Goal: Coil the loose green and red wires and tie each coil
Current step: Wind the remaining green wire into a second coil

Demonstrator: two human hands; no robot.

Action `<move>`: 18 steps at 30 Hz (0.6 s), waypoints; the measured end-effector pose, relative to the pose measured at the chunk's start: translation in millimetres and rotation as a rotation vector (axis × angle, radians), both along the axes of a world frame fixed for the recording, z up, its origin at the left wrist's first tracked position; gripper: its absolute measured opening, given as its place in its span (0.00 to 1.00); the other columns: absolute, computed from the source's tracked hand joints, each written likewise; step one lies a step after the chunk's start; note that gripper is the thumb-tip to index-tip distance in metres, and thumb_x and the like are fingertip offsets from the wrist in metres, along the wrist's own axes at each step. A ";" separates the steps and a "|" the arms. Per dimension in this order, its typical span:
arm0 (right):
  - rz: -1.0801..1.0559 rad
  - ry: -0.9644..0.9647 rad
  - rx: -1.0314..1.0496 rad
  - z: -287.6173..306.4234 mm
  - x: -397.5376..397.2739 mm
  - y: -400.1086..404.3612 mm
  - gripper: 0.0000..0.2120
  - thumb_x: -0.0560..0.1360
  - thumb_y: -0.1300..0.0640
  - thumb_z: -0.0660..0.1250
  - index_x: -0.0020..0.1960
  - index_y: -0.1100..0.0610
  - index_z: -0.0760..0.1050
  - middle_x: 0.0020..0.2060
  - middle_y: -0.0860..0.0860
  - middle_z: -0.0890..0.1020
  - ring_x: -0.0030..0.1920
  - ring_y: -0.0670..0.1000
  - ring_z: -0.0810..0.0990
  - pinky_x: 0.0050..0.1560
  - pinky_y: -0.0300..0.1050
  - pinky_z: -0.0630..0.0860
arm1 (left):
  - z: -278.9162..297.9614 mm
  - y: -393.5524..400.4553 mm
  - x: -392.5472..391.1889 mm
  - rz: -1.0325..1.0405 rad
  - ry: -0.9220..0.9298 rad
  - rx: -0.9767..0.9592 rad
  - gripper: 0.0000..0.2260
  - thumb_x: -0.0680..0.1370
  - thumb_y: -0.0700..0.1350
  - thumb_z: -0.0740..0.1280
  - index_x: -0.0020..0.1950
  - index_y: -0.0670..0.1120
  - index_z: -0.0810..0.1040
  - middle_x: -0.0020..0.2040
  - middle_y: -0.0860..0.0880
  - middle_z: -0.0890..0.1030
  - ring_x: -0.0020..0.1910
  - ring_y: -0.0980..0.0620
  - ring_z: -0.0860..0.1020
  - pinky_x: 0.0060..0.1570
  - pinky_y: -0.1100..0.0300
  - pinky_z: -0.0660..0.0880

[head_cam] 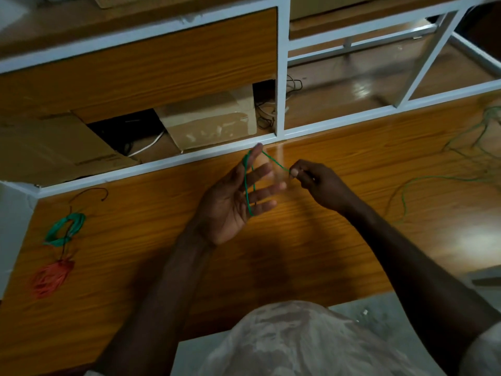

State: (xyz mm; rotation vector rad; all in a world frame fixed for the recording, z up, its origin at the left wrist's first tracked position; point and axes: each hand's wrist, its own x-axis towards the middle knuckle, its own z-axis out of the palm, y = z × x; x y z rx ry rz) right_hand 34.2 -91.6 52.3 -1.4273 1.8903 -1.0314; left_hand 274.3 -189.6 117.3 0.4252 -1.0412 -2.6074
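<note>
Fingers [260,175] of left hand [233,202] are spread straight, palm up, w/ green wire [247,185] looped round them from index tip to pinky. Right hand [311,180] pinches same wire just right of them; rest trails far right over wooden table [325,240]. Finished green coil [65,229] and red coil [50,278] lie near left edge.

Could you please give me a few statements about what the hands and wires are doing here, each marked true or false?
1. The right hand pinches a green wire. True.
2. The left hand is a closed fist. False: its fingers are spread, with the wire looped round them.
3. A green coil lies at the left of the desk. True.
4. The red coil lies at the right of the desk. False: it lies left, nearer the person than the green coil.
5. Loose green wire trails at the right. True.
</note>
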 end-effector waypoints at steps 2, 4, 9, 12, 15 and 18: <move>0.062 -0.045 0.034 -15.0 4.0 6.6 0.08 0.88 0.53 0.62 0.58 0.52 0.81 0.36 0.43 0.81 0.35 0.41 0.75 0.40 0.45 0.72 | -0.5 -3.9 -11.0 0.088 -0.014 -0.031 0.23 0.89 0.49 0.53 0.85 0.54 0.63 0.66 0.49 0.85 0.67 0.38 0.82 0.56 0.47 0.85; 0.142 -0.070 0.071 -25.7 9.8 13.2 0.12 0.88 0.53 0.63 0.67 0.49 0.82 0.33 0.39 0.80 0.32 0.40 0.74 0.39 0.40 0.71 | -3.5 -8.7 -20.0 0.170 -0.035 -0.062 0.22 0.90 0.49 0.52 0.85 0.54 0.62 0.70 0.49 0.82 0.71 0.38 0.79 0.58 0.47 0.83; 0.283 -0.109 0.140 -33.1 20.0 24.9 0.17 0.88 0.51 0.63 0.74 0.39 0.78 0.31 0.48 0.77 0.33 0.48 0.74 0.39 0.47 0.72 | -8.3 -25.1 -35.8 0.377 -0.066 -0.102 0.21 0.91 0.47 0.51 0.85 0.52 0.61 0.73 0.47 0.81 0.74 0.38 0.76 0.62 0.42 0.81; 0.339 -0.179 0.133 -23.0 25.7 28.2 0.17 0.88 0.53 0.62 0.74 0.41 0.77 0.31 0.50 0.75 0.33 0.50 0.71 0.38 0.46 0.69 | -7.8 -35.0 -40.4 0.483 -0.122 -0.137 0.21 0.91 0.47 0.52 0.85 0.54 0.61 0.72 0.48 0.81 0.75 0.40 0.75 0.64 0.36 0.80; 0.380 -0.199 0.160 -13.2 25.4 29.5 0.17 0.88 0.52 0.63 0.74 0.42 0.78 0.30 0.47 0.74 0.33 0.49 0.70 0.38 0.46 0.68 | -13.9 -46.0 -43.2 0.521 -0.210 -0.225 0.22 0.91 0.48 0.52 0.85 0.57 0.60 0.74 0.50 0.79 0.79 0.41 0.70 0.69 0.30 0.74; 0.465 -0.199 0.209 4.3 24.2 34.0 0.16 0.87 0.54 0.64 0.74 0.48 0.79 0.30 0.44 0.74 0.32 0.42 0.71 0.37 0.38 0.68 | -20.1 -50.4 -42.8 0.600 -0.376 -0.504 0.22 0.91 0.50 0.52 0.86 0.57 0.57 0.72 0.56 0.80 0.76 0.53 0.74 0.69 0.40 0.77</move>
